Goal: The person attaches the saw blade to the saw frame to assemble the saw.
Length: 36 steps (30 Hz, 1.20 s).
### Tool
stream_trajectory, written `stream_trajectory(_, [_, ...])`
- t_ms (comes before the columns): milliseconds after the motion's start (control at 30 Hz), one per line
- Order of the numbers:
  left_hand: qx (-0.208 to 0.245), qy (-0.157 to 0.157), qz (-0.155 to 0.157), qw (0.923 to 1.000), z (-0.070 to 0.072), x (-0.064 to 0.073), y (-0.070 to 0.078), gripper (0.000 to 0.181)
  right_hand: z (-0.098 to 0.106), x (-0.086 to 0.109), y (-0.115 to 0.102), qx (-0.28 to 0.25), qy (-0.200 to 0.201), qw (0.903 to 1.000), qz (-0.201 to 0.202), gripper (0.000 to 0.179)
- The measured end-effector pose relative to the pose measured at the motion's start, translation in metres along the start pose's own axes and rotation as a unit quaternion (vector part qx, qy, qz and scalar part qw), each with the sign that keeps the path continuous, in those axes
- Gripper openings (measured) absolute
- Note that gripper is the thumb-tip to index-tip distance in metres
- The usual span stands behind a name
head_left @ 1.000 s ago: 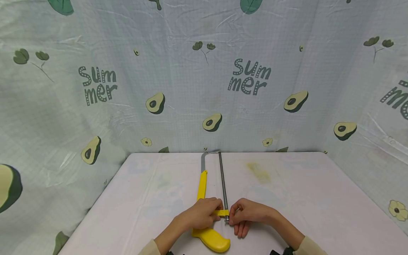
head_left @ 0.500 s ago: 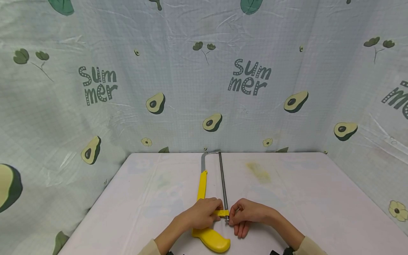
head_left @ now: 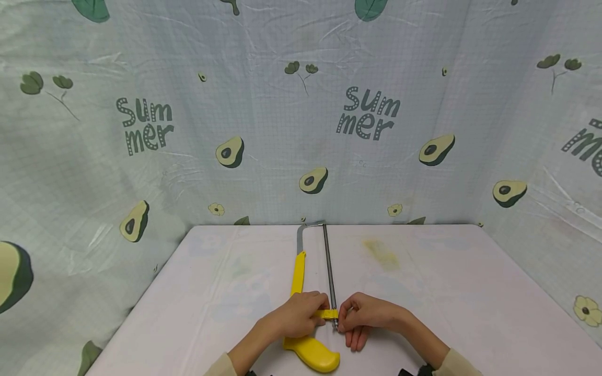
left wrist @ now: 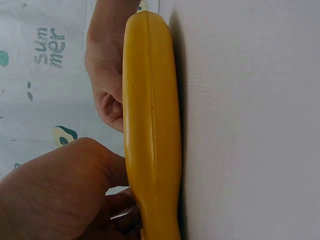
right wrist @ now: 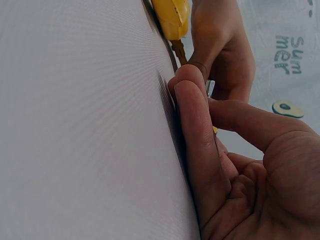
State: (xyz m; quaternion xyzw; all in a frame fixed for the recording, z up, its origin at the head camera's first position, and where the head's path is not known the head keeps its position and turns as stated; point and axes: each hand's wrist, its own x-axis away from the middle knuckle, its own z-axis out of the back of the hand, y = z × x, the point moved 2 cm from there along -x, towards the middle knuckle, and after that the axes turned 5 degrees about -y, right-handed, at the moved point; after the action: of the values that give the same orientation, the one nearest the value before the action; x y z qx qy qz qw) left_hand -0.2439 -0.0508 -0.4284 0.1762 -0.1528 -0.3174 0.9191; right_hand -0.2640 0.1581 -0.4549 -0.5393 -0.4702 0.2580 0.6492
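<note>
A hacksaw with a yellow handle (head_left: 314, 355) lies on the table, its grey metal frame end (head_left: 300, 237) pointing away. Its dark blade (head_left: 329, 266) runs along the right side to a yellow crosspiece (head_left: 331, 314). My left hand (head_left: 301, 314) grips the yellow frame beside that crosspiece. Just below it sits a small metal wing nut (head_left: 335, 324), which my right hand (head_left: 364, 314) pinches between thumb and forefinger. In the right wrist view, the fingers (right wrist: 195, 115) hide most of the nut. The handle's rounded back (left wrist: 151, 100) fills the middle of the left wrist view.
The table (head_left: 437, 292) is covered with a pale, faintly stained cloth. Behind and at both sides hangs a light curtain (head_left: 263, 115) printed with avocados, flowers and lettering. The table's far edge lies close to the hacksaw's tip.
The wing nut shows at a slightly different angle by the right fingertips. Both hands and the hacksaw stay in the same place.
</note>
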Motion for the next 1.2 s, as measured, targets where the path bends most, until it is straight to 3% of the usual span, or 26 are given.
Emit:
stream_trajectory(900, [0.003, 0.001, -0.005, 1.0000, -0.0006, 0.0002, -0.0013, 0.011, -0.0004, 0.0012, -0.0014, 0.003, -0.010, 0.9999, 0.007, 0.014])
stream_trajectory(1200, [0.000, 0.003, -0.008, 1.0000, -0.0004, -0.0009, -0.0014, 0.011, -0.0008, 0.0005, -0.0024, 0.011, 0.003, 0.9999, 0.002, 0.015])
